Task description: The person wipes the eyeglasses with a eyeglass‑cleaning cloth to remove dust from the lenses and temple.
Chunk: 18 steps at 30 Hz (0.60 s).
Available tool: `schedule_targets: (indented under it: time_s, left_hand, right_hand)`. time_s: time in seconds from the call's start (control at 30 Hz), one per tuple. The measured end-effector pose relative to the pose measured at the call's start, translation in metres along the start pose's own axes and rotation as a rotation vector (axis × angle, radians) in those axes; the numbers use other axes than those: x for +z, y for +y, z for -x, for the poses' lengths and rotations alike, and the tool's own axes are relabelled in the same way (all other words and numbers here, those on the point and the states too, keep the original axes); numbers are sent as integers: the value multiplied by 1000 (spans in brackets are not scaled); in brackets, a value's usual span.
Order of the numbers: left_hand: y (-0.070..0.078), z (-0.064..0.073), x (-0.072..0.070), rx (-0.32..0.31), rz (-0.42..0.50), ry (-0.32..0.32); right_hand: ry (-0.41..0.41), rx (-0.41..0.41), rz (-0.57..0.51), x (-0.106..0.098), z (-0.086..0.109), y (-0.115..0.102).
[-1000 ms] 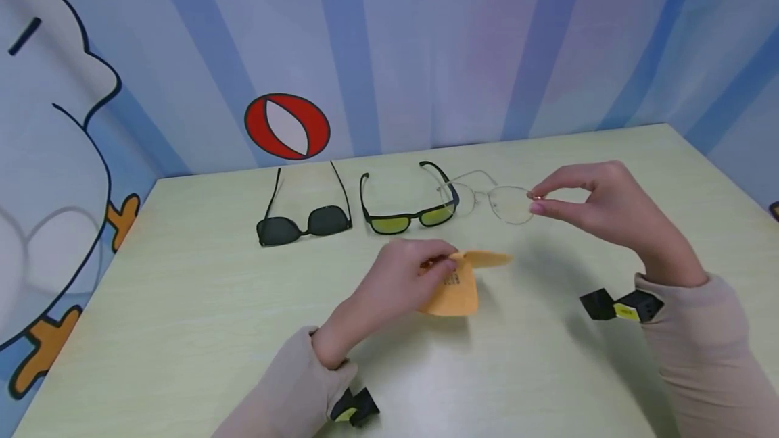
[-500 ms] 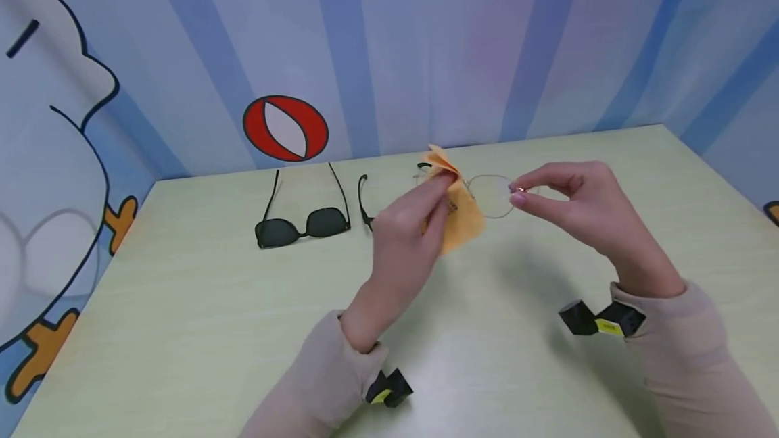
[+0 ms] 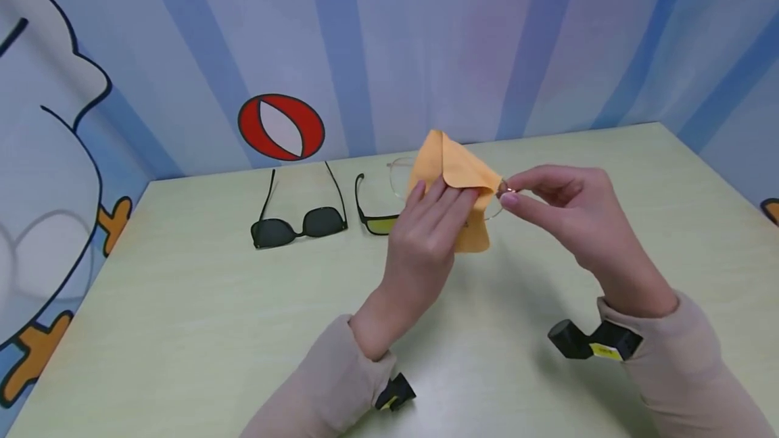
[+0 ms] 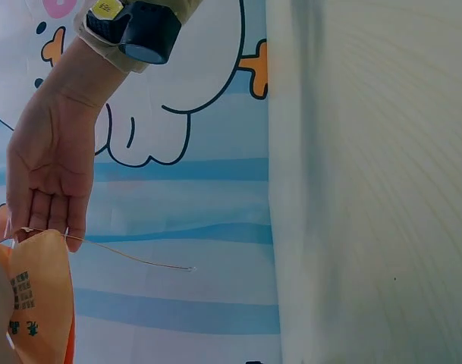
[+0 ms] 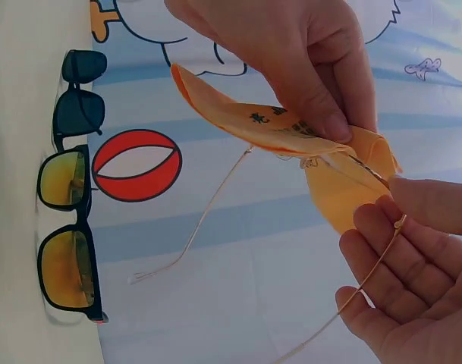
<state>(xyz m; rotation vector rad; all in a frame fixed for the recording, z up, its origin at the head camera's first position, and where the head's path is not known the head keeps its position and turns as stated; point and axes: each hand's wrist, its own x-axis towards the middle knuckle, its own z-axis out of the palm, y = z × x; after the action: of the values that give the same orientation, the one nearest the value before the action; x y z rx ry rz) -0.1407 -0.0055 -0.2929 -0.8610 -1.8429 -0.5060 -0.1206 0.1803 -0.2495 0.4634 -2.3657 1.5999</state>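
In the head view my right hand (image 3: 578,215) pinches one end of a pair of thin wire-framed glasses (image 5: 209,208) between thumb and index finger, above the table. The right wrist view shows their two temples sticking out, unfolded. My left hand (image 3: 420,255) has an orange cleaning cloth (image 3: 465,164) folded over the front of the frame. Its thumb presses the printed side of the cloth, with the fingers behind, in the right wrist view. Most of the lens nearer my right hand is hidden under the cloth; part of the other rim shows to the left.
Dark sunglasses (image 3: 324,222) lie with temples unfolded on the pale table (image 3: 182,330). Beside them, sunglasses with yellow lenses (image 3: 382,225) are partly covered by my left hand and the cloth. A striped blue backdrop (image 3: 402,53) rises behind the table.
My left hand has lifted the cloth up from lower on the table side and wrapped it over the wire-framed glasses. My right hand has shifted slightly left, still pinching them.
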Motion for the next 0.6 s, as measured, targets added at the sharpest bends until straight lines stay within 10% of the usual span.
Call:
schedule_targets:
  time_s: [0.6]
  left_hand:
    - [12,-4,-9,113,114,37]
  right_hand:
    - [-19,-215,-346,9,5,3]
